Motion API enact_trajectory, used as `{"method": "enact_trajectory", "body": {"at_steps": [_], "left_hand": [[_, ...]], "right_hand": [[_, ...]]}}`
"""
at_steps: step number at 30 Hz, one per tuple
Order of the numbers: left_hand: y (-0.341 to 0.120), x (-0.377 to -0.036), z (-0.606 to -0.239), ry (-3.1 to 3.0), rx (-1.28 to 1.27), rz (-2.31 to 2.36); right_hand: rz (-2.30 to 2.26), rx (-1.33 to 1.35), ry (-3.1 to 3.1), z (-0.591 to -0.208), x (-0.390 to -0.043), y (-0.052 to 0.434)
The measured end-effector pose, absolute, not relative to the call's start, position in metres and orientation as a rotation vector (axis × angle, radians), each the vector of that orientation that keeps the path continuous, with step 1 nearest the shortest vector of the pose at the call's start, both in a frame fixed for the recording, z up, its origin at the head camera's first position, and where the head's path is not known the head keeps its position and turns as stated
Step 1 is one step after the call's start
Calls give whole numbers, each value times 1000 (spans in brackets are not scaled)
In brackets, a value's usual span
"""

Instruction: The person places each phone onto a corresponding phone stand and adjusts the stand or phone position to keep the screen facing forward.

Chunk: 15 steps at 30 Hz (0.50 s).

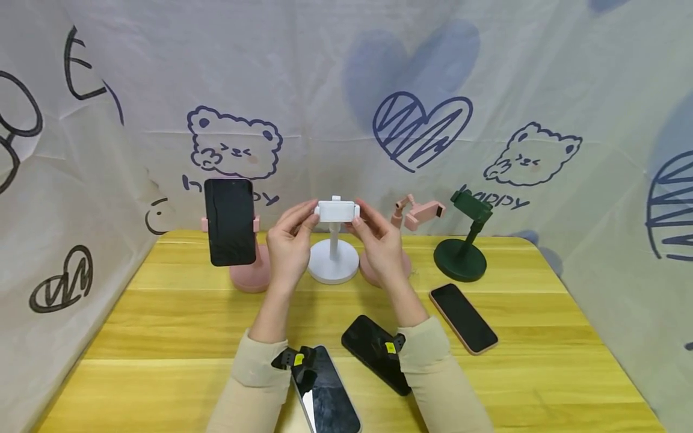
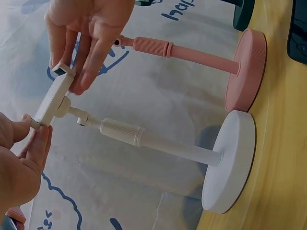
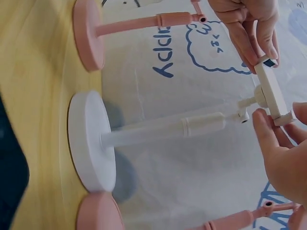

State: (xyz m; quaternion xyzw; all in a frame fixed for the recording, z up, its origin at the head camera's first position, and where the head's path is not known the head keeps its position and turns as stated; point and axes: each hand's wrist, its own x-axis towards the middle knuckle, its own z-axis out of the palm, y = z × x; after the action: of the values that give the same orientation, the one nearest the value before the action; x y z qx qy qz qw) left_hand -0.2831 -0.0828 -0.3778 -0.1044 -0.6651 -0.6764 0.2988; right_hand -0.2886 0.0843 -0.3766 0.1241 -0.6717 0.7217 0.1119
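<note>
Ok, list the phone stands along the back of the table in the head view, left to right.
Pink stand holding a black phone → white stand, its clamp pinched by both hands → empty pink stand → dark green stand.

The head view looks forward and down over the bench; both wrist views sit close, sideways, sharing the white stand.

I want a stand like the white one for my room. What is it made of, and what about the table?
The white phone stand looks like matte moulded plastic: even colour, smooth round base, ribbed sleeve on its pole. The table looks like wood or a wood-look surface: yellow planks with grain lines and a slight sheen.
</note>
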Motion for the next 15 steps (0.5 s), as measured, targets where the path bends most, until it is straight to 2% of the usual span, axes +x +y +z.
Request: {"method": "enact_trajectory", "body": {"at_steps": [6, 15], "left_hand": [[-83, -284, -377, -1761, -282, -1837], [-84, -283, -377, -1761, -278, -1848]], "right_hand": [[1788, 411, -2203, -379, -275, 99], [1353, 716, -2276, -389, -249, 122]]}}
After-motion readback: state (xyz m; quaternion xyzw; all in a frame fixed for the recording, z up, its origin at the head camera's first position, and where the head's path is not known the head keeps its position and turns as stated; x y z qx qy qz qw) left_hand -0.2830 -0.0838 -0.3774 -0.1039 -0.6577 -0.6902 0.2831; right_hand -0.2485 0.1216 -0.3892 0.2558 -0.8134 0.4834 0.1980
